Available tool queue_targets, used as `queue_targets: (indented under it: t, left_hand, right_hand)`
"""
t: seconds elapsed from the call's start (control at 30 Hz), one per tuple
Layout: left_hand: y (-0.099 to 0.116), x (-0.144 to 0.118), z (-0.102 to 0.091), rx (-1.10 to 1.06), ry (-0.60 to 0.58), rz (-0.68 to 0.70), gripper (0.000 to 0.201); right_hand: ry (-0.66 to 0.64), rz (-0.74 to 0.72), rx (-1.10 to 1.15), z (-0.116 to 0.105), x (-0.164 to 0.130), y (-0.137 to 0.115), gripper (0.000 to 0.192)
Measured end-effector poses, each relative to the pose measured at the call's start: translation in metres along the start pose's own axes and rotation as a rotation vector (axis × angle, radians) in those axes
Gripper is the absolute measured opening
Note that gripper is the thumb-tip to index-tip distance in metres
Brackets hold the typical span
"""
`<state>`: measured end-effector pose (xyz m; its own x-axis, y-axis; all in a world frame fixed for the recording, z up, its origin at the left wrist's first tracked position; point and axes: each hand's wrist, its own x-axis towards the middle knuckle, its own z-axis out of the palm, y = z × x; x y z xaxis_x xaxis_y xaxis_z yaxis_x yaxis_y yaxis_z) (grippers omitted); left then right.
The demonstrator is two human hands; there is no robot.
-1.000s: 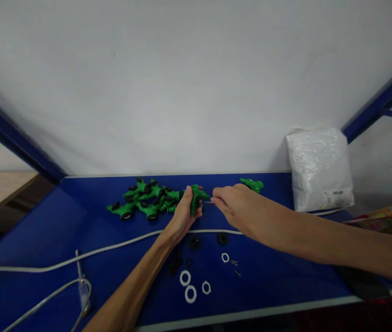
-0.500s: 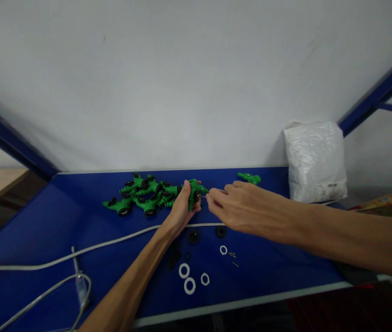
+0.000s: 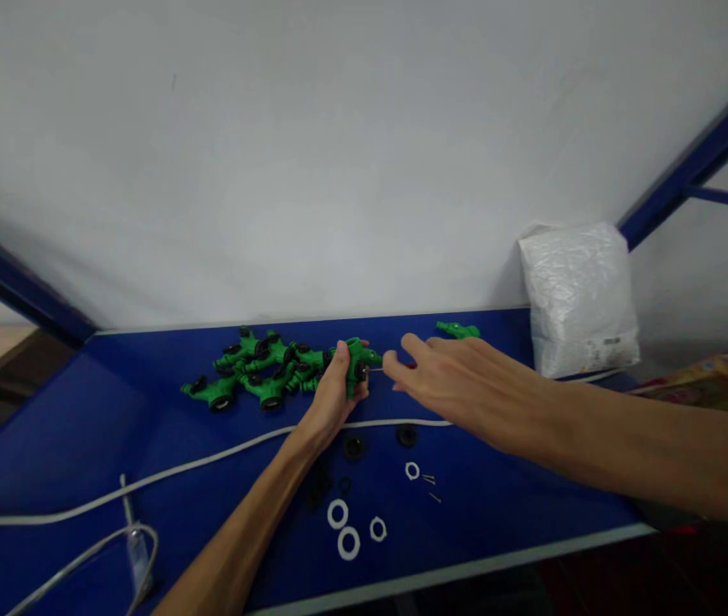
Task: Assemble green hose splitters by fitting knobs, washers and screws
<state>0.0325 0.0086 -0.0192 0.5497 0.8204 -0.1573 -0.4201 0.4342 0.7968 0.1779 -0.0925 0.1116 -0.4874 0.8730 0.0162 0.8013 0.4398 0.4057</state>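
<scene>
The left hand [image 3: 331, 395] is closed around a green part [image 3: 357, 359], just above the blue worktop [image 3: 145, 419], beside the green pile [image 3: 254, 375]. The right hand [image 3: 459, 376] is open, fingers spread, holding nothing, tips near the part. The part looks light, hard and smooth; its thick middle seems the best place to hold. The white bag [image 3: 578, 295] has a label too small to read.

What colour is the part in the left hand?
Green, with a black ring; the head view shows the part in the left hand.
</scene>
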Motion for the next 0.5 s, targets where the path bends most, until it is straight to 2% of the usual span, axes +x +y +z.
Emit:
queue_targets:
  t: [0.1, 0.17, 0.2, 0.27, 0.33, 0.4, 0.43, 0.5]
  left_hand:
    - [0.000, -0.002, 0.001, -0.001, 0.006, -0.022, 0.058]
    - [0.000, -0.002, 0.000, 0.001, 0.009, -0.019, 0.058]
    - [-0.001, -0.002, 0.000, 0.003, 0.011, -0.010, 0.057]
    - [-0.002, 0.000, -0.002, 0.012, 0.003, 0.022, 0.057]
    - [-0.002, 0.001, -0.004, 0.029, -0.002, 0.058, 0.057]
    - [-0.003, 0.002, -0.005, 0.051, 0.001, 0.087, 0.056]
    - [-0.003, 0.003, -0.006, 0.061, 0.006, 0.094, 0.056]
    - [-0.003, 0.003, -0.007, 0.071, 0.014, 0.098, 0.057]
  right_hand:
    - [0.029, -0.181, -0.172, -0.004, 0.000, -0.004, 0.033]
    - [0.014, -0.249, -0.150, -0.006, 0.001, -0.006, 0.031]
    - [-0.007, -0.239, -0.085, -0.007, 0.002, -0.006, 0.031]
    - [-0.061, -0.072, 0.195, -0.005, 0.006, -0.006, 0.029]
    - [-0.138, 0.239, 0.599, -0.003, 0.010, -0.006, 0.019]
    - [-0.203, 0.497, 0.890, -0.001, 0.014, -0.005, 0.018]
    - [-0.227, 0.560, 0.959, -0.001, 0.015, -0.004, 0.021]
    - [-0.225, 0.524, 0.929, 0.000, 0.014, -0.002, 0.026]
